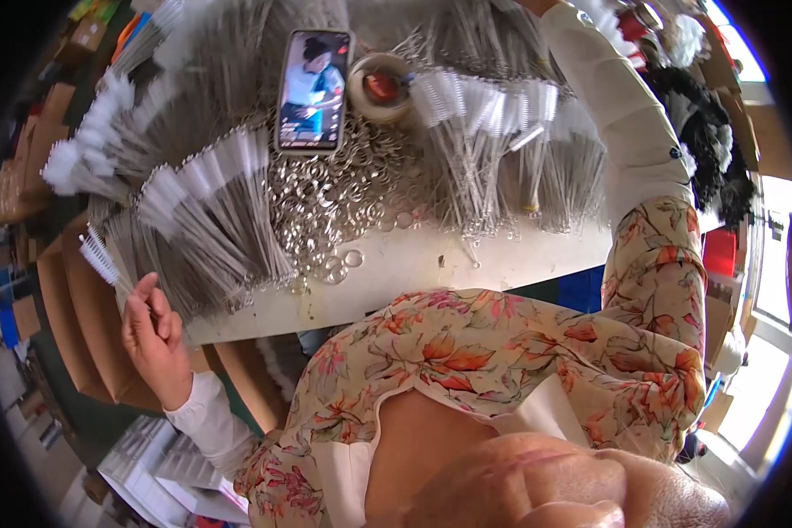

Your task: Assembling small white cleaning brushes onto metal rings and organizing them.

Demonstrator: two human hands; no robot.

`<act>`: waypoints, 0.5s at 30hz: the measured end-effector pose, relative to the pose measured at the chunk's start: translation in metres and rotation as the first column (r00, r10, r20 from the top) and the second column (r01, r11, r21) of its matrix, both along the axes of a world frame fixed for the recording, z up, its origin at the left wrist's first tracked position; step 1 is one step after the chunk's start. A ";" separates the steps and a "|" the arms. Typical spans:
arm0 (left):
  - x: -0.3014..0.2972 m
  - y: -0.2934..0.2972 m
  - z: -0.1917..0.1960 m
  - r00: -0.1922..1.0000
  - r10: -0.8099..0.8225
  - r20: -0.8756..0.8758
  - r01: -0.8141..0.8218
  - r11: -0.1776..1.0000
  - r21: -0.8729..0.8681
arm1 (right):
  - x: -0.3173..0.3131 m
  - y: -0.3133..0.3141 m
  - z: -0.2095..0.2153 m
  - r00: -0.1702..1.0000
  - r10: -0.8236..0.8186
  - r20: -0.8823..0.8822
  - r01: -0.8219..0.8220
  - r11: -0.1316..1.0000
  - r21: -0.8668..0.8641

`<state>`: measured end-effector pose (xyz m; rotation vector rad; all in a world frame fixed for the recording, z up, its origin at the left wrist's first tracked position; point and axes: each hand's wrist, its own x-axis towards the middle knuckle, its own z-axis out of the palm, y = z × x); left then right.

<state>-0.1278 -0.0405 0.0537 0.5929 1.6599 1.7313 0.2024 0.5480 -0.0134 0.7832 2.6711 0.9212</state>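
Note:
At the table's left edge, my left hand is closed, its fingers pinching the wire stem of a small white-bristled brush. The brush head points up and to the left, off the table's side. Beside this hand lies a fanned pile of similar wire-stemmed brushes. My right arm reaches across the right side to the far edge of the view. Only a sliver of my right hand shows there, above far brush bundles; its fingers are cut off. Loose metal rings cover the middle of the table.
A phone showing a video stands behind the rings, next to a roll of tape with a red thing inside. More brushes lie at the right. Cardboard boxes stand beside the table's left end. The white tabletop has a near edge by my body.

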 end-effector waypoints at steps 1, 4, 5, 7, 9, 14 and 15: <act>0.000 -0.009 -0.001 1.000 0.012 0.012 -0.012 1.000 -0.018 | -0.011 -0.030 0.011 0.894 -0.243 -0.375 0.204 0.969 -0.142; -0.006 -0.034 -0.013 0.995 0.084 0.054 -0.081 0.995 -0.061 | -0.029 -0.066 0.018 0.711 -0.389 -0.585 0.261 0.920 -0.293; -0.008 -0.039 -0.017 0.994 0.085 0.069 -0.081 0.995 -0.049 | -0.032 -0.075 0.027 0.681 -0.448 -0.579 0.300 0.892 -0.338; -0.009 -0.046 -0.022 0.992 0.087 0.088 -0.084 0.996 -0.039 | -0.029 -0.055 0.017 0.652 -0.505 -0.565 0.337 0.861 -0.380; -0.008 -0.037 -0.025 0.984 0.100 0.145 -0.099 0.995 -0.013 | 0.019 0.009 0.001 0.785 -0.467 -0.406 0.330 0.871 -0.364; 0.003 -0.040 -0.030 0.975 0.133 0.176 -0.140 0.990 0.031 | 0.010 0.014 0.006 0.684 -0.388 -0.617 0.115 0.894 -0.433; 0.011 -0.032 -0.027 0.974 0.166 0.157 -0.175 0.983 0.049 | 0.018 0.032 -0.008 0.675 -0.246 -0.695 -0.026 0.934 -0.356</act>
